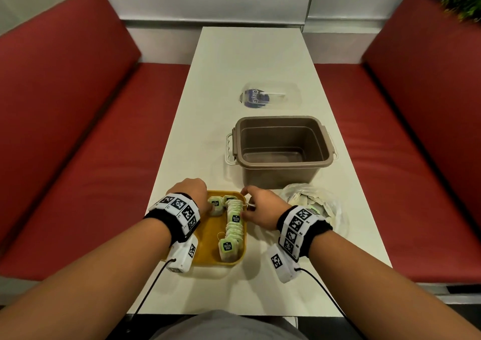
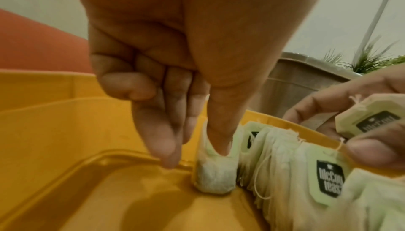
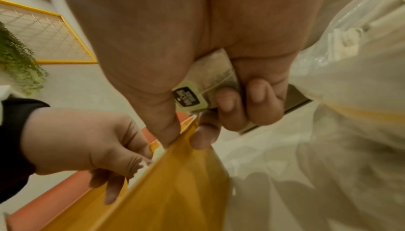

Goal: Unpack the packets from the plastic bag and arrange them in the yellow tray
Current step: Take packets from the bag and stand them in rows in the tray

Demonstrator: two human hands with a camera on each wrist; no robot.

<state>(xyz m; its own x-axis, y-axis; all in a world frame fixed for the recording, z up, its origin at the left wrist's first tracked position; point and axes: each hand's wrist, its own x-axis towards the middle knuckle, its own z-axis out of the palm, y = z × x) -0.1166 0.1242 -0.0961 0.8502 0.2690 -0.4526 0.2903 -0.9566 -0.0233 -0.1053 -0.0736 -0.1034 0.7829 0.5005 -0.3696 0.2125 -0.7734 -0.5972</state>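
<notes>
Left grip: left hand [image 2: 175,61] reaches down into the far left corner of the yellow tray [image 1: 208,238], thumb and fingers pinching the top of one upright tea bag [image 2: 215,174] that stands on the tray floor.
Right grip: right hand [image 3: 197,61] hovers at the tray's far right rim, ring and little fingers [image 3: 258,99] curled round a spare tea bag [image 3: 210,75] tucked in the palm, thumb and forefinger pinching close at the rim; what they pinch, can't tell, though a thin string shows there.
Wrists: both forearms come in from the near edge, hands palm-down, banded with black-and-white marker cuffs.
Tray contents: row of tea bags [image 1: 235,225] packed upright along the right wall, running near to far, tags reading "McCoy teas" facing up and toward the near end; left half of the floor bare yellow.
Plastic bag [image 1: 312,204]: clear, slumped on the white table [image 1: 234,66] just right of the tray, more tea bags visible inside.
Brown tub [image 1: 283,144]: beyond the tray, open-topped, nothing visible inside, white handles at each side.
Clear lid [image 1: 270,96]: farther still, flat on the table, a dark label on it.
</notes>
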